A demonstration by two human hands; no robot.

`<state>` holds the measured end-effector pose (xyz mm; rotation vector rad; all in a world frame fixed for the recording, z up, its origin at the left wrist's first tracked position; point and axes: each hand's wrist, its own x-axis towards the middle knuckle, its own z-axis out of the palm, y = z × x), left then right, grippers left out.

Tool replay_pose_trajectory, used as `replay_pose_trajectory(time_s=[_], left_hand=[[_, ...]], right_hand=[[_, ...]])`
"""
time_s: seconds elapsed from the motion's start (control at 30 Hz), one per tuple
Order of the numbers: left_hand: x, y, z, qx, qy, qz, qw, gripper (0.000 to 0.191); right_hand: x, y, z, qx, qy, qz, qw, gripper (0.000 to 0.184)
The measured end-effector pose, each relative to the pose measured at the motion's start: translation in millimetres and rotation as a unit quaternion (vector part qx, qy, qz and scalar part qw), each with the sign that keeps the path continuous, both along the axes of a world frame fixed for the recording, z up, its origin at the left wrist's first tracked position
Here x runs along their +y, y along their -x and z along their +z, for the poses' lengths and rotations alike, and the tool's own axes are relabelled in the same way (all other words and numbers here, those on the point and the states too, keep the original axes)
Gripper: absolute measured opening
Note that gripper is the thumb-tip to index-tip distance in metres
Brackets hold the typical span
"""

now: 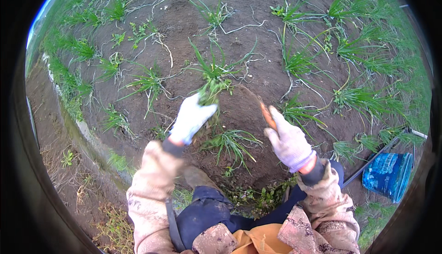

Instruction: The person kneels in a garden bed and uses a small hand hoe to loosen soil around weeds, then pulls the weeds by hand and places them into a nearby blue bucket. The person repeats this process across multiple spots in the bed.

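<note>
My left hand, in a white work glove and somewhat blurred, grips a tuft of pulled green weeds. Just beyond that tuft grows a clump of green onions. An orange-handled hand tool, its thin brown blade pointing up and left, is held in my right hand. The blade looks like a small sickle's, but its tip blends into the soil. Between my forearms another green onion clump stands in the dark soil.
Rows of green onion clumps cover the soil bed. Along the left runs a shallow ditch. A blue bucket lies tipped at the right, beside a dark pole. Low weeds grow between my legs.
</note>
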<state>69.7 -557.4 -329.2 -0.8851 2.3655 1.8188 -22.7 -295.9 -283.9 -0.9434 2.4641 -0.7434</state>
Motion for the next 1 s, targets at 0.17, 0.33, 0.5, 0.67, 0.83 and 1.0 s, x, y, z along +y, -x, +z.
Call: replay_pose_trajectory(time_s=[0.17,0.33,0.5,0.67,0.83,1.0], left_hand=[[13,55,-62,-0.043,0.196,0.030,0.979,0.036],[22,68,-73,-0.116,0.310,-0.007,0.944,0.043],[15,76,-73,-0.144,0.363,-0.085,0.917,0.040],[-2,73,-82,-0.024,0.102,-0.029,0.994,0.025],[-14,67,-74,-0.009,-0.055,0.020,0.998,0.024],[-20,51,-49,-0.052,-0.164,0.083,0.982,0.025]], right_hand=[[-13,2,-1,-0.007,-0.074,0.010,0.997,0.058],[6,-10,6,-0.017,-0.040,-0.003,0.999,0.059],[30,-18,11,-0.024,-0.041,-0.007,0.999,0.060],[48,-18,19,-0.077,-0.018,-0.043,0.996,0.059],[63,-16,23,-0.095,-0.046,-0.061,0.993,0.059],[76,-19,26,-0.108,-0.059,-0.070,0.990,0.059]])
